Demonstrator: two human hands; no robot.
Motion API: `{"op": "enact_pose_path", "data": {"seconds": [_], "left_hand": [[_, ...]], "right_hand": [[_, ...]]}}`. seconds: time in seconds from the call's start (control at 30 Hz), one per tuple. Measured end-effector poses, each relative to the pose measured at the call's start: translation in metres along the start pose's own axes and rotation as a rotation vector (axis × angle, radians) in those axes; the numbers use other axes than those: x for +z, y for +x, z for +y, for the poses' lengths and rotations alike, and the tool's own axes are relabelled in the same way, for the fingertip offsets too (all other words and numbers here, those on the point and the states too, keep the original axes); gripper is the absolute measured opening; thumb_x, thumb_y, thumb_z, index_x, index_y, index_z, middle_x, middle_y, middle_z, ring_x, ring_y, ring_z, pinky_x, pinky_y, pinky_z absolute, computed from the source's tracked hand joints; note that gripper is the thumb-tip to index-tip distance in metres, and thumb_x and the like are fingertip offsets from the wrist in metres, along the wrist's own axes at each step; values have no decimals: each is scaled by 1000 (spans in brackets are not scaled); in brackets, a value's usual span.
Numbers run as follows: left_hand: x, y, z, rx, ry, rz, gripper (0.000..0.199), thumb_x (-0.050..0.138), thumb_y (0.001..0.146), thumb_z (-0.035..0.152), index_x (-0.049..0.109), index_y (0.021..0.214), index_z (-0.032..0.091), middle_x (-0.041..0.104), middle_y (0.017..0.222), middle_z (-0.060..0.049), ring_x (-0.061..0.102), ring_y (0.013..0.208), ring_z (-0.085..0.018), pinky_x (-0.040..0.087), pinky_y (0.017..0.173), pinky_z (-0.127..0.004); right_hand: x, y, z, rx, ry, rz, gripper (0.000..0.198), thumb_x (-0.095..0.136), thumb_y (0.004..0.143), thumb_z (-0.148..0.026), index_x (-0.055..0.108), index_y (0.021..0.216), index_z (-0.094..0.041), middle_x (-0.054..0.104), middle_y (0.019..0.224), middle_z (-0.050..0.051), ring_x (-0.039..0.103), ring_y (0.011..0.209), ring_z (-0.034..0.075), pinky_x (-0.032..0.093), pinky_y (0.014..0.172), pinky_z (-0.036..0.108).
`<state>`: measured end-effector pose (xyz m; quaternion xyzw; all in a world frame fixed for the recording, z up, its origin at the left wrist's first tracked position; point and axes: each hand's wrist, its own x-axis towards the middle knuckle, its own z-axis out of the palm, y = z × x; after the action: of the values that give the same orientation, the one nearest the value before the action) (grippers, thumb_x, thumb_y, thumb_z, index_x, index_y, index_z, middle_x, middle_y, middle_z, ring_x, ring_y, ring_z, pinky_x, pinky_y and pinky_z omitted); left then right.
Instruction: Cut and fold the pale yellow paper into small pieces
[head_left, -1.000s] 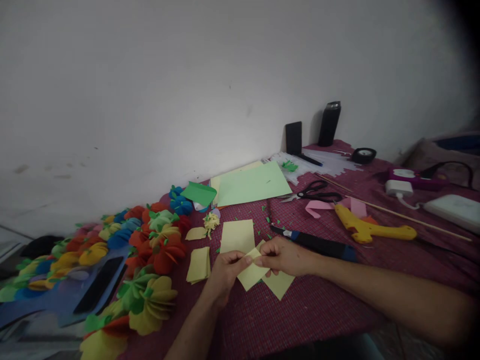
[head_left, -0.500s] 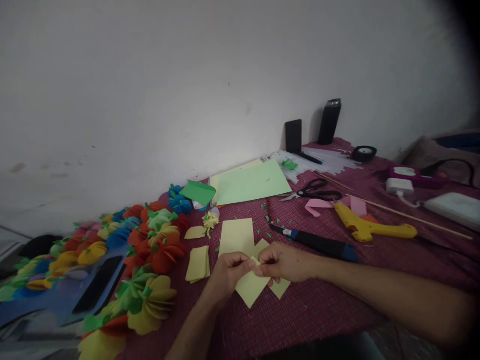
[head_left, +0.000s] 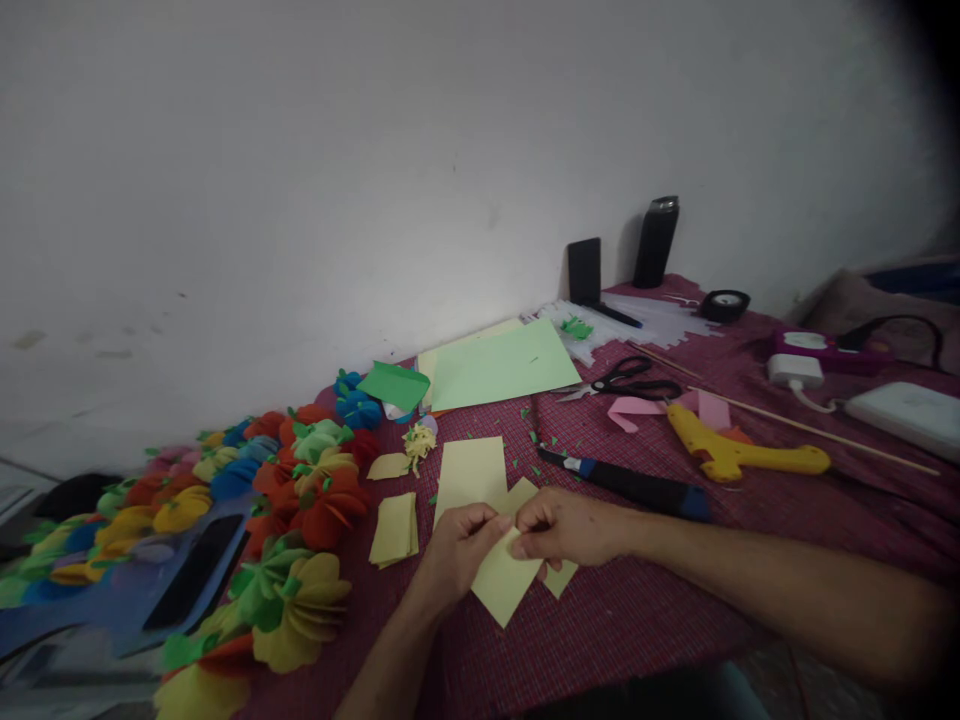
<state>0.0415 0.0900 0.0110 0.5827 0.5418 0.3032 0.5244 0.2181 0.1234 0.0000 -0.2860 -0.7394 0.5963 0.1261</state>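
Clearly, through the head camera I see both hands at work on one pale yellow piece (head_left: 504, 588). It hangs between them, over the table (head_left: 600, 630), with one corner pointing down. The left hand (head_left: 459, 550) pinches it near the upper corner with thumb and fingers, and the right hand (head_left: 568, 525) pinches it just beside. I cannot tell if it is one layer or several. I judge it to be paper: very light, rather stiff when flat, easy to crease or tear, and not much slippery. I would take it by the edges, softly, between thumb and finger. Another yellow piece (head_left: 559, 578) lies under the right hand, and a small yellow stack (head_left: 394, 530) lies left of the left hand.
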Motion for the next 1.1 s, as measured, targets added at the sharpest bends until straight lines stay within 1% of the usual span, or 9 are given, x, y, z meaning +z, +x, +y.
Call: {"op": "enact_pose_path", "data": {"seconds": [0.13,0.3,0.43,0.63,0.7,0.77,0.87,0.97,1.1], "left_hand": [[-6,-2,1,-38,-33,-35,30,57,66,42,59,58,12,46,45,3,33,41,-7,22,41,-18],[-13,-5,4,-78,-73,-21,32,59,64,43,62,58,11,48,46,2,34,42,-7,22,43,-19],[-18,-6,4,-52,-56,-32,31,57,67,40,62,59,11,47,44,2,33,42,-6,21,43,-19],[-24,-7,11,-52,-121,-67,28,61,64,38,64,68,10,57,52,-2,44,43,-8,31,44,-19],[-28,-7,12,-68,-144,-37,29,63,62,37,64,71,10,61,55,-5,51,45,-11,33,45,-20],[-31,-6,11,-68,-179,49,30,64,62,36,63,76,10,64,60,-6,57,50,-14,35,45,-20],[-29,-5,8,-60,-267,145,36,58,66,41,59,87,11,66,69,-9,61,55,-18,37,44,-21],[-18,-4,5,-73,-330,65,39,49,72,45,57,84,9,65,70,-11,62,58,-19,38,42,-21],[-5,-5,6,-131,-311,-39,32,55,70,40,57,76,9,65,70,-10,62,60,-18,38,43,-19]], "right_hand": [[-7,1,-1,-3,79,19,30,50,73,-39,50,58,-13,49,45,-4,46,41,6,27,37,14],[-13,2,-2,-12,156,29,32,52,71,-42,51,59,-13,49,46,-4,51,43,7,34,41,16],[-15,3,-1,-4,182,41,33,53,70,-44,53,61,-12,50,46,-3,51,43,7,35,41,16],[-20,2,-5,10,189,93,34,55,68,-45,56,61,-12,55,51,-2,50,44,6,36,42,16],[-24,1,-7,19,204,125,33,56,67,-44,55,60,-12,54,50,-2,49,44,6,35,42,15],[-29,1,-7,14,235,165,33,56,67,-44,53,59,-12,53,49,-3,47,42,5,34,41,15],[-34,2,-6,3,304,225,32,57,67,-43,52,59,-12,54,50,-2,44,40,4,32,40,16],[-33,3,-4,-1,348,248,31,57,67,-42,52,59,-12,55,51,-2,43,40,4,31,40,16],[-28,4,-5,2,369,267,30,59,65,-40,51,57,-12,54,49,-2,43,39,4,29,39,15]]}}
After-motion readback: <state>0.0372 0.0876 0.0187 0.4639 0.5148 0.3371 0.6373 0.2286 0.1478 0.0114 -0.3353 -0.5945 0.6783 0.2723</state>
